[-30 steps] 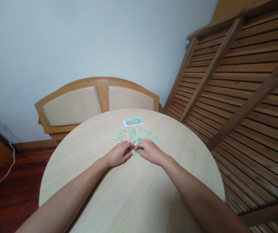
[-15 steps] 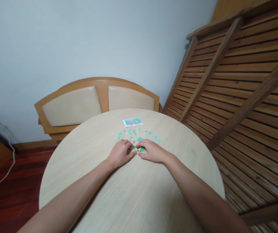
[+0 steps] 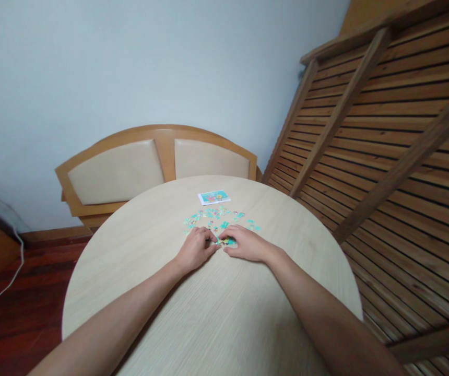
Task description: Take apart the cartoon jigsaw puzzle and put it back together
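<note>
Small teal and yellow jigsaw puzzle pieces (image 3: 226,241) lie together on the round table (image 3: 193,324), between my two hands. My left hand (image 3: 196,248) is curled at their left edge, thumb and fingertips closed on a puzzle piece that is mostly hidden. From the right side, my right hand (image 3: 247,244) grips the grouped pieces with bent fingers and thumb. Loose puzzle pieces (image 3: 224,225) are scattered in an arc just beyond both hands. Behind them lies a picture card (image 3: 214,197) with cartoon figures on teal.
A wooden headboard (image 3: 165,137) with cream panels stands against the wall behind the table. Slatted wooden boards (image 3: 365,156) lean along the right side. A white cable (image 3: 21,256) hangs at the left above the dark red floor (image 3: 32,292).
The fingers of my left hand have shifted slightly and closed in at the left edge of the pieces. My right hand stays almost still.
</note>
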The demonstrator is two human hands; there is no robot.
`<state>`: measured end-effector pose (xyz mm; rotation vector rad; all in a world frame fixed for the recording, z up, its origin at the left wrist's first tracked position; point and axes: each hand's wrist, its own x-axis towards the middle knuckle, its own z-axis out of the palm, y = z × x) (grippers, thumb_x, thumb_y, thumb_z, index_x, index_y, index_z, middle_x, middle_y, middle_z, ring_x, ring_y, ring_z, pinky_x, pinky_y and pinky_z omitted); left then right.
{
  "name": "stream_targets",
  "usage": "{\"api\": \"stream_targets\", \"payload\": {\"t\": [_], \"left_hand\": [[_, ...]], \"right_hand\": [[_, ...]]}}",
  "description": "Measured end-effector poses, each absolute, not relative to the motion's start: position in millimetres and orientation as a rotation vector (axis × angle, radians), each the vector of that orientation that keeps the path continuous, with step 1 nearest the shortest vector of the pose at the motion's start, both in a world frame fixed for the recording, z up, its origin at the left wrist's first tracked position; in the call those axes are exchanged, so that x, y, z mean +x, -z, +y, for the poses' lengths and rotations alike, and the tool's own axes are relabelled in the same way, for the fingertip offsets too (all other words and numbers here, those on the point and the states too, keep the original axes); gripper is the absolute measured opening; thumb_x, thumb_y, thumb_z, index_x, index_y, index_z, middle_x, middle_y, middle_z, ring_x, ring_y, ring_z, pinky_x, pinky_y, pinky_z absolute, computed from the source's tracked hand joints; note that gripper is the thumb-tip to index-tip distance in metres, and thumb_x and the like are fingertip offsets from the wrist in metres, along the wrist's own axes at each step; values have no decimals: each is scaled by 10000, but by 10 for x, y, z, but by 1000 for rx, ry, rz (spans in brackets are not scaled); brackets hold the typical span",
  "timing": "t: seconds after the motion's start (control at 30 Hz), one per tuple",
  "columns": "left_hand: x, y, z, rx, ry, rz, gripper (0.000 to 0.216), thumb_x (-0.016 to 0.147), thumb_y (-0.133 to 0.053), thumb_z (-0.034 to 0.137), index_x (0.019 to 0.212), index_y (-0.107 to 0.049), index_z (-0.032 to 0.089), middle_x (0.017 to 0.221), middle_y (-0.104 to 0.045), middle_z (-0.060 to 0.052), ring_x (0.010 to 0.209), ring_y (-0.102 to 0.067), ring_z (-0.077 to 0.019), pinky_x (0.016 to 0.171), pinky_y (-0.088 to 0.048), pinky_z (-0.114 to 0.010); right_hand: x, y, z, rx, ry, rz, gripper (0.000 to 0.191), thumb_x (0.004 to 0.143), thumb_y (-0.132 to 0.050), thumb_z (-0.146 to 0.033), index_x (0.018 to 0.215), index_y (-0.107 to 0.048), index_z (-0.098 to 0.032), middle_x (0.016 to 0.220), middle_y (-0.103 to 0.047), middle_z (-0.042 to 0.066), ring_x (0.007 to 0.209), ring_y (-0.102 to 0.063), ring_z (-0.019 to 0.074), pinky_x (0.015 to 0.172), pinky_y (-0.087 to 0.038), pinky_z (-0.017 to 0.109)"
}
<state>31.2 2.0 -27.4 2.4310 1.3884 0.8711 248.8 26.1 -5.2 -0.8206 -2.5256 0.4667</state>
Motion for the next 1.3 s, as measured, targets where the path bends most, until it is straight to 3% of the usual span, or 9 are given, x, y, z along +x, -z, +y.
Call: {"api": "stream_targets", "payload": {"t": [0.4, 0.77, 1.07, 1.3], "left_hand": [[330, 318, 46, 2420, -873, 1420, 107, 860, -684, 298, 878, -673, 193, 939, -683, -66, 938, -610, -241, 880, -453, -376], [371, 197, -22, 2536, -808, 1395, 74, 887, -665, 261, 885, -708, 200, 923, -708, -44, 929, -613, -220, 883, -443, -347], [374, 101, -75, 2765, -651, 1340, 171, 949, -562, 266, 918, -720, 208, 966, -714, -57, 976, -601, -227, 919, -454, -363], [269, 73, -48, 2641, -755, 1387, 140, 916, -573, 219, 950, -708, 202, 989, -717, -48, 984, -615, -225, 934, -474, -357]], "right_hand": [[2508, 48, 305, -770, -504, -2525, 111, 851, -648, -169, 941, -708, -196, 981, -727, 45, 971, -646, 197, 908, -471, 325], [2520, 41, 332, -793, -562, -2530, 148, 851, -640, -166, 911, -770, -208, 986, -769, 38, 934, -689, 189, 882, -488, 294], [2530, 37, 322, -794, -539, -2533, 154, 838, -661, -166, 930, -777, -209, 1001, -767, 42, 950, -690, 195, 886, -492, 292], [2556, 9, 330, -777, -537, -2553, 185, 846, -655, -153, 957, -786, -220, 1077, -751, 51, 1005, -684, 198, 932, -483, 305]]}}
